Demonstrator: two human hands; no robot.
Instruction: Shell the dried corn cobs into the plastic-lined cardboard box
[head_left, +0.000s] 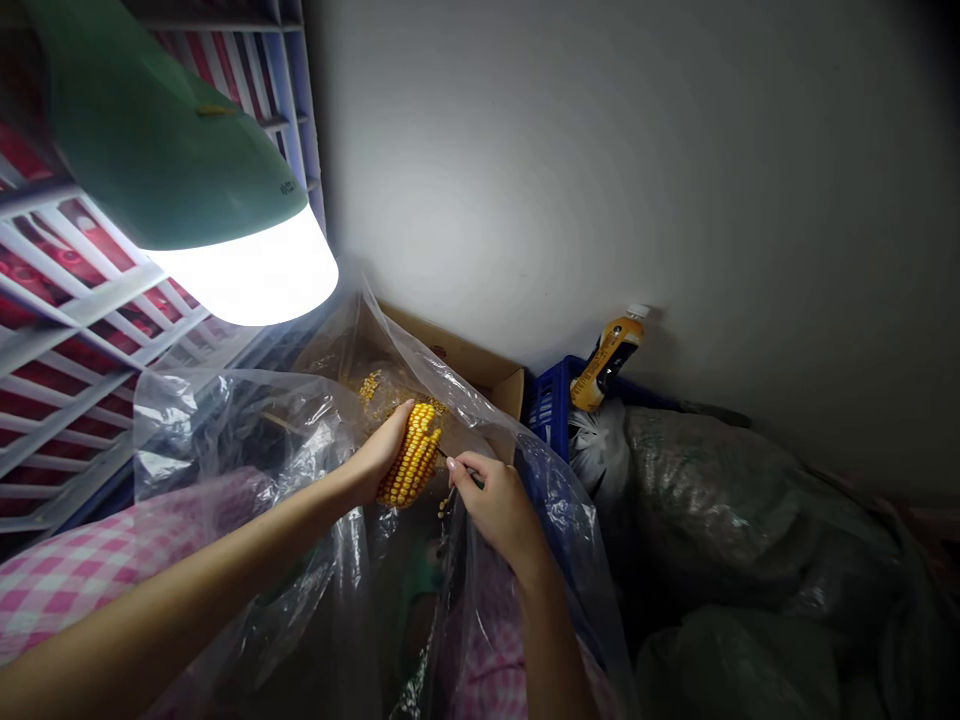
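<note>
My left hand (381,457) grips an ear of yellow corn (412,458) tilted over a clear plastic bag (292,425). In my right hand (491,495) is a thin dark pointed tool (472,473), its tip at the right side of the cob; its exact kind is hard to make out. A gap in the kernel rows shows near the upper right of the ear. Several loose kernels (444,503) appear just below the tool. More yellow kernels (370,386) lie beyond my left hand, inside the bag.
A lit green lamp (180,160) hangs close at upper left, before a white slatted crate (67,300). Behind the bag stands a cardboard box (480,360). At right are a blue basket (551,405), a drink bottle (609,358) and dark full sacks (735,510) along the wall.
</note>
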